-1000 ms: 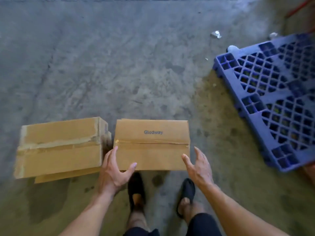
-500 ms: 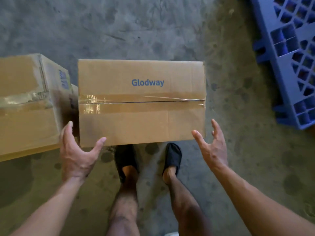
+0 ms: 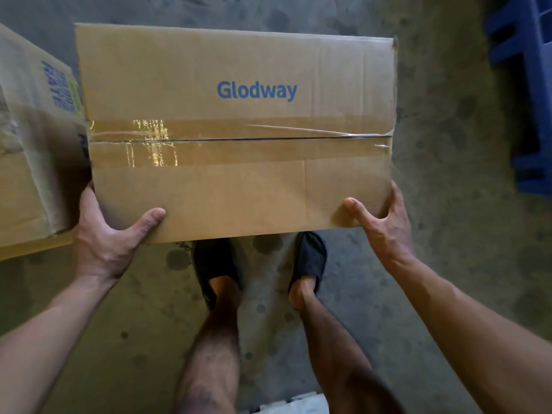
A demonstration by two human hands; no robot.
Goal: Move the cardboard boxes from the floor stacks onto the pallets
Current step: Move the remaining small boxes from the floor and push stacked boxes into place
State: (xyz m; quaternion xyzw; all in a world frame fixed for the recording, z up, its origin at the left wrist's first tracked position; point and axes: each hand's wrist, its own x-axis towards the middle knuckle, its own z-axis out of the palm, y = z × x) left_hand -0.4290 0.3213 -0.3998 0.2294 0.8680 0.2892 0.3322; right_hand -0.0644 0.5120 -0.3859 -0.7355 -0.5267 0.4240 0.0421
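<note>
Fingers (image 3: 86,201) curl round the near corners, thumbs flat on top: left hand (image 3: 104,249) and right hand (image 3: 385,234) grip the taped Glodway box (image 3: 239,180), just ahead of the feet, tight against the neighbouring carton (image 3: 30,174). Danger: gripped only at the near edge, it could tip forward or snag that carton. Blue pallet (image 3: 531,85) waits far right.

Floor (image 3: 448,264): grey concrete, dark blotches throughout. Resting on it: cardboard stack (image 3: 27,174) at left edge, blue pallet (image 3: 534,85) at right edge, two feet in black slippers (image 3: 215,258) at centre. Glodway box (image 3: 239,180) just ahead of the slippers (floor contact not discernible).
</note>
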